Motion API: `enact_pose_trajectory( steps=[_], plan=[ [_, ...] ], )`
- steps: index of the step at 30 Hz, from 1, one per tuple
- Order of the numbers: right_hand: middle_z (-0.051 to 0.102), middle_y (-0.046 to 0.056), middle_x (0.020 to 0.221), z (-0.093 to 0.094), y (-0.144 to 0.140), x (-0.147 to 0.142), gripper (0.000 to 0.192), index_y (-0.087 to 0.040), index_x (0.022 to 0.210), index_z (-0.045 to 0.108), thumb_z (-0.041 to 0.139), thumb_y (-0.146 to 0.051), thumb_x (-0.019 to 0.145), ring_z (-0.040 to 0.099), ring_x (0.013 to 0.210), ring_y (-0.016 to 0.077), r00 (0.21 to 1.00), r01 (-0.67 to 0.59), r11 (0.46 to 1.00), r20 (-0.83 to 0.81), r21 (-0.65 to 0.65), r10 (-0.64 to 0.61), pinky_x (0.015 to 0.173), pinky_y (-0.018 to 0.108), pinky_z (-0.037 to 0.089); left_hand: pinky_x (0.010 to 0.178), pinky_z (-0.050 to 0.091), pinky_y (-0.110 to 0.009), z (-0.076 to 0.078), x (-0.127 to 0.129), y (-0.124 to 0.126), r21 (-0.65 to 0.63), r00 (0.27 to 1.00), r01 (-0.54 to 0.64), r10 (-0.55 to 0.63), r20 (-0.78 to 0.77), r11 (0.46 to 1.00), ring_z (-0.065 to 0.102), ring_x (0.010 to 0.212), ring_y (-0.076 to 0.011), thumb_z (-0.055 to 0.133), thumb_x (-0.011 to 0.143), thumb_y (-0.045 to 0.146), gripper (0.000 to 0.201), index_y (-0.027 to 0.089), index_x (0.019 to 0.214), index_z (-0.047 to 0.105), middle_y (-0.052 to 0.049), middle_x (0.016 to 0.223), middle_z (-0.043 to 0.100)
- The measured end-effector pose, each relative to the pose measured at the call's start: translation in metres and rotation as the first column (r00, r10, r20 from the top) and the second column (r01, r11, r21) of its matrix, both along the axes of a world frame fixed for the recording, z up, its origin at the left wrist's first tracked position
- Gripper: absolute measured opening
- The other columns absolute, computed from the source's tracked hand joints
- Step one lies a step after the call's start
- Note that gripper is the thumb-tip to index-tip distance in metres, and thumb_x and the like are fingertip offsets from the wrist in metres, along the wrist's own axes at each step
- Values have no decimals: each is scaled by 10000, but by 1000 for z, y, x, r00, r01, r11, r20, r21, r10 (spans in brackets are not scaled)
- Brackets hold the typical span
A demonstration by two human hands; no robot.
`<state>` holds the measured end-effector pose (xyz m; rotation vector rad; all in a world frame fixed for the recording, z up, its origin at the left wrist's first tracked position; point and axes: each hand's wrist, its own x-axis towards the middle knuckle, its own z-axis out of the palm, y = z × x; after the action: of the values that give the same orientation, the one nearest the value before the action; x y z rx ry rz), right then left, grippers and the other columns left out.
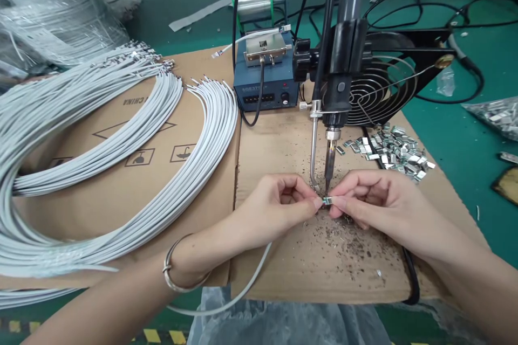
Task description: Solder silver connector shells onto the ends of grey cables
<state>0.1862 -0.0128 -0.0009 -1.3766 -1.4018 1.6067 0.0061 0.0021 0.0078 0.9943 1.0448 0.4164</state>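
My left hand pinches the end of a white cable that loops down under my wrist. My right hand pinches a small metal connector shell right against that cable end. Both fingertips meet directly under the tip of a fixed soldering iron, with a bent solder-feed tube beside it. The hands rest on a cardboard sheet speckled with solder bits.
A big bundle of white cables curves over cardboard at left. A blue soldering station and a solder spool stand behind. A black fan sits at right, with a pile of metal shells near it.
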Motion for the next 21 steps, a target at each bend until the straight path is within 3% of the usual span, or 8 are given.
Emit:
enact_pose_trajectory(
  steps=[21],
  plan=[
    [702, 28, 630, -3, -1, 2, 69, -181, 703, 662, 671, -232, 749, 428, 392, 35, 996, 40, 996, -81, -76, -46, 358, 116, 338, 345, 259, -139, 1, 3, 0, 32, 999, -36, 37, -11, 999, 379, 341, -9, 667, 701, 138, 154, 136, 636, 527, 99, 437, 463]
  ],
)
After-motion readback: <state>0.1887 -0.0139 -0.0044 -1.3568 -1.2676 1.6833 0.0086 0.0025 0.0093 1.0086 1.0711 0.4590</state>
